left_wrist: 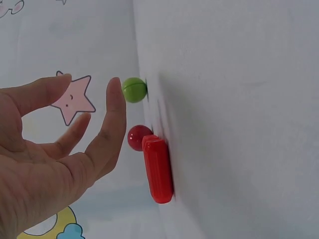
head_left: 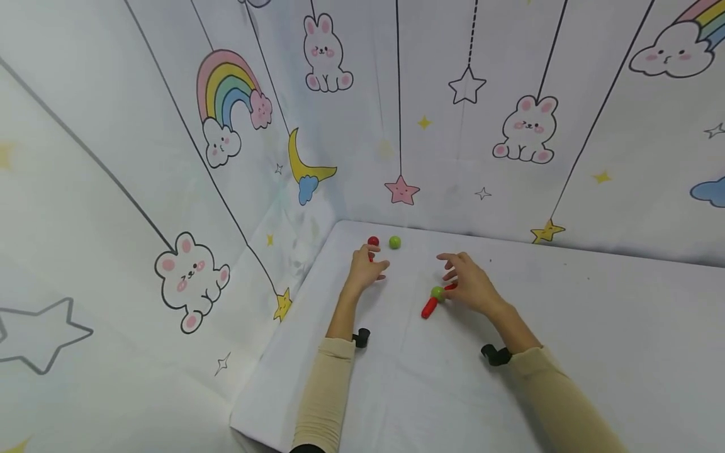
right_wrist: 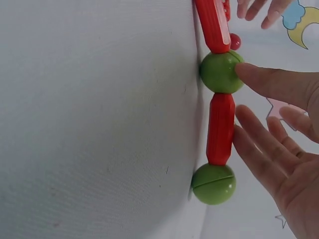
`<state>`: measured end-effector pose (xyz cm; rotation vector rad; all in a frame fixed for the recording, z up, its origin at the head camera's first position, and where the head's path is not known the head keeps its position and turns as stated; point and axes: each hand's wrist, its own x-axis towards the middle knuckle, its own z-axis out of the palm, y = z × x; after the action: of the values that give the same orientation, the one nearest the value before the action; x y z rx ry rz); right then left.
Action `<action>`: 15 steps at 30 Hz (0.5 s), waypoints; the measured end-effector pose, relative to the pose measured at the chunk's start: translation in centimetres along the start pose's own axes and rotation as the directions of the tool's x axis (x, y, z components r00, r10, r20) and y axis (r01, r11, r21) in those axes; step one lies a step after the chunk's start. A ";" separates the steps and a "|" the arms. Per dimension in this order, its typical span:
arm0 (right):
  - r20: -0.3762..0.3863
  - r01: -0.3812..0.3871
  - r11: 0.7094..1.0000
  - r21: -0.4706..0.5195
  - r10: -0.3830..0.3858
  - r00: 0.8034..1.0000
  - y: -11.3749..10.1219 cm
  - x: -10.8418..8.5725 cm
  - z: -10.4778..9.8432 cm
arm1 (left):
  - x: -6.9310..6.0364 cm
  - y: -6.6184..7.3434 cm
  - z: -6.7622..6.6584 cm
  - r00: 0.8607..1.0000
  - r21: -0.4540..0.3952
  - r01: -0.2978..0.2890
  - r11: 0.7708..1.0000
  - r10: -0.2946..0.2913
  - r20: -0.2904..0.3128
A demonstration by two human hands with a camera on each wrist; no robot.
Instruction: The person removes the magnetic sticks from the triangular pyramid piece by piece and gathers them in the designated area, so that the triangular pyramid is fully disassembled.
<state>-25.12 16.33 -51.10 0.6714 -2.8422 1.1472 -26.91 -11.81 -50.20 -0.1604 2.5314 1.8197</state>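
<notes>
In the right wrist view, two red rods and two green balls form a chain on the white surface. The upper rod (right_wrist: 214, 25) meets a green ball (right_wrist: 219, 72), followed by another rod (right_wrist: 221, 129) and an end ball (right_wrist: 214, 184). My right hand (head_left: 474, 288) touches the first ball with its thumb, while its loosely extended fingers lie against the second rod. Farther back, my left hand (head_left: 364, 270) hovers with parted, bent fingers around nothing. Beside it are a loose red rod (left_wrist: 158, 169), a red ball (left_wrist: 139, 137) and a green ball (left_wrist: 134, 90).
The white-covered table (head_left: 408, 377) meets a patterned cloth wall (head_left: 362, 126) behind and at the left. Dark wrist cameras sit on both arms, the left camera (head_left: 362, 338) and the right camera (head_left: 496, 355), low over the table.
</notes>
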 end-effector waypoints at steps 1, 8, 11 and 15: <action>-0.004 0.003 1.000 -0.013 -0.003 1.000 -0.1 0.0 0.1 | -0.1 0.0 0.1 1.000 0.001 0.000 1.000 0.000 0.006; -0.024 -0.004 1.000 -0.022 0.003 1.000 -0.6 0.1 0.6 | -0.7 0.2 0.8 0.992 -0.039 0.042 0.998 -0.037 0.122; -0.026 -0.032 0.999 -0.032 0.031 0.999 -0.8 0.2 0.8 | -0.7 0.0 1.2 0.977 -0.044 0.094 0.995 -0.083 0.199; -0.015 -0.076 0.996 -0.047 0.075 0.997 -1.0 0.5 1.2 | -0.7 -0.2 1.8 0.951 0.009 0.121 0.993 -0.118 0.285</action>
<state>-25.00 14.73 -51.23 0.5562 -2.8968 1.0851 -26.31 -10.13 -50.95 -0.0456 2.2656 1.6731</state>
